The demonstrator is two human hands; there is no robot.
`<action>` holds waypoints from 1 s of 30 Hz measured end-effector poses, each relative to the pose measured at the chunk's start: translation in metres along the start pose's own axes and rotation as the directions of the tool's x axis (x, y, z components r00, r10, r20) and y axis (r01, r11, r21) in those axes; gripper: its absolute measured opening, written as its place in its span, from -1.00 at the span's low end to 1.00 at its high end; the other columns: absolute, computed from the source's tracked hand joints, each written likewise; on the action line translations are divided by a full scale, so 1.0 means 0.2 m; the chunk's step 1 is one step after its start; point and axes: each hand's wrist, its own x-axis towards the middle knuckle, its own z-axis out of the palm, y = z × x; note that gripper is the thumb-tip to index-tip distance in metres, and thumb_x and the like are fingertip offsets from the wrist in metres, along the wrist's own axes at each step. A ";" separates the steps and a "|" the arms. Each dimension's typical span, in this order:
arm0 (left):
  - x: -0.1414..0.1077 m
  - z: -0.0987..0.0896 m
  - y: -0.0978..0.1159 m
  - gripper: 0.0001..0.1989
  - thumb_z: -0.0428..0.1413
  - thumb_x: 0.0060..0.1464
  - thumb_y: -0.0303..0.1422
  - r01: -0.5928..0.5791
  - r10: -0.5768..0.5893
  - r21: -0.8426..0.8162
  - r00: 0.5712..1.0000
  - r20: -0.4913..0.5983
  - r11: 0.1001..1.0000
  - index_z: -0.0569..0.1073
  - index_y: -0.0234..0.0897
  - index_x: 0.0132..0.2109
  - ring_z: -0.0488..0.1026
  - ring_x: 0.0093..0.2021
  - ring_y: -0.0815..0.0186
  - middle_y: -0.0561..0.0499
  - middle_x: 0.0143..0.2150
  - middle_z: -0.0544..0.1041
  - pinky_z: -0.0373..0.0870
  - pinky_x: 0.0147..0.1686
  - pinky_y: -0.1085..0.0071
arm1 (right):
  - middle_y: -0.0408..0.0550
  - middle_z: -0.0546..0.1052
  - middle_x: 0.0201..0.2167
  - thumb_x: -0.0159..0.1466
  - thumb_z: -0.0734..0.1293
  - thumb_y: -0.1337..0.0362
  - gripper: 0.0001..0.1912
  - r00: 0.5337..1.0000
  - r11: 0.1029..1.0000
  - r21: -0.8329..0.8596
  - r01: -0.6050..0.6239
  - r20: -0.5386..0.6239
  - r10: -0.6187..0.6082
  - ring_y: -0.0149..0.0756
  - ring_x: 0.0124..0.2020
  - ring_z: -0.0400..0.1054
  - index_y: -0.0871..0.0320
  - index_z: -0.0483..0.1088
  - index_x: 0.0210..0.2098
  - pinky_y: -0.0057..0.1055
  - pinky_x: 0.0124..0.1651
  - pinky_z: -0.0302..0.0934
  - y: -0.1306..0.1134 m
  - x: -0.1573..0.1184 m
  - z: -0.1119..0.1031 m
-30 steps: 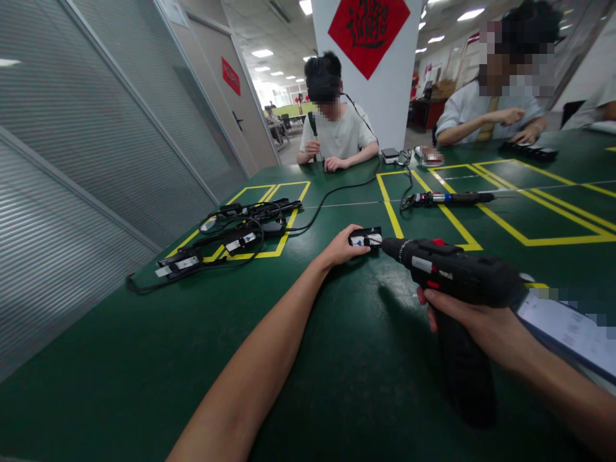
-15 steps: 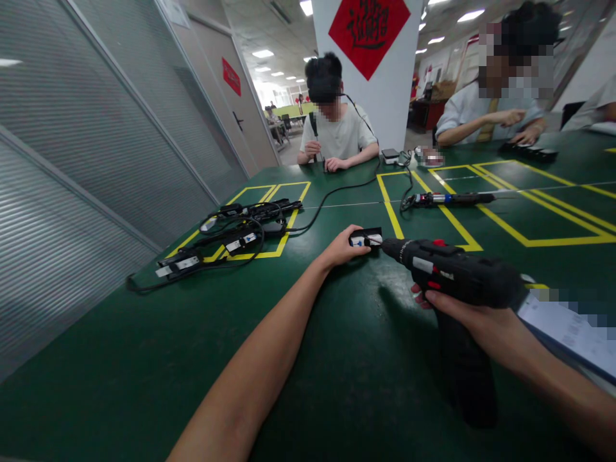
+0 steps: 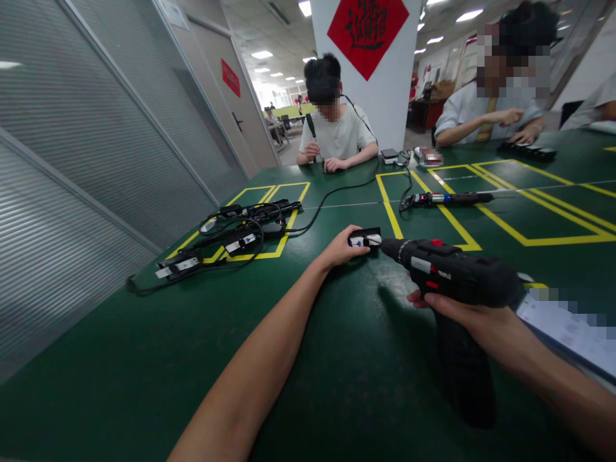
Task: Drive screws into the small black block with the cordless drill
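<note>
Left hand [image 3: 342,247]: my thumb and fingers are pinching the left end of the case [image 3: 364,231].
Right hand [image 3: 474,314]: my fingers are wrapped around the handle of the drill [image 3: 450,269]; if the trigger is pressed, I cannot tell.
Case place: it is on the table [image 3: 337,359] before me, just left of the drill's tip; contact is too small to tell.
Good drilling: I should hold the drill level, push gently, and brace the case so it cannot turn, fingertips away from the tip.
Case inside: a white strip [image 3: 374,240] with a blue bit [image 3: 359,243] seems to sit there.
Left pile [image 3: 240,234]: more black cases with white strips, and cables.
</note>
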 end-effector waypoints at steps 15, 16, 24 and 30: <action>0.00 0.00 0.00 -0.43 0.23 -0.16 -0.20 0.010 -0.010 -0.004 1.000 0.007 1.000 0.31 -0.29 0.01 0.38 -0.28 0.33 0.00 -0.20 0.44 0.32 -0.26 0.41 | -0.04 0.60 -0.28 0.13 0.36 0.13 -0.68 0.996 0.990 -0.104 0.092 0.003 -0.092 -0.13 -0.28 0.48 0.05 0.46 -0.12 -0.12 -0.08 0.35 -0.02 0.00 0.01; 0.00 0.00 0.00 -0.43 0.24 -0.16 -0.20 0.008 -0.008 -0.006 1.000 0.008 1.000 0.31 -0.29 0.01 0.38 -0.28 0.33 0.00 -0.20 0.44 0.32 -0.26 0.41 | -0.05 0.59 -0.30 0.14 0.36 0.13 -0.69 0.996 0.990 -0.112 0.091 0.011 -0.090 -0.16 -0.31 0.47 0.05 0.46 -0.13 -0.15 -0.11 0.35 -0.02 0.01 0.00; 0.00 0.00 -0.02 -0.43 0.24 -0.16 -0.20 -0.022 0.022 -0.003 1.000 0.001 1.000 0.31 -0.28 0.02 0.38 -0.26 0.33 -0.01 -0.18 0.43 0.32 -0.24 0.40 | -0.10 0.54 -0.33 0.18 0.36 0.12 -0.80 0.998 0.990 -0.134 0.052 0.054 -0.045 -0.22 -0.30 0.40 0.05 0.48 -0.23 -0.23 -0.12 0.30 -0.02 0.01 -0.02; 0.00 0.00 -0.02 -0.43 0.24 -0.14 -0.19 -0.031 0.032 -0.014 0.999 0.012 0.999 0.30 -0.27 0.03 0.38 -0.27 0.34 0.00 -0.18 0.43 0.32 -0.26 0.41 | -0.09 0.55 -0.35 0.18 0.35 0.11 -0.81 0.999 0.981 -0.194 0.022 0.027 -0.017 -0.21 -0.31 0.41 0.05 0.51 -0.31 -0.25 -0.15 0.29 -0.03 0.01 -0.01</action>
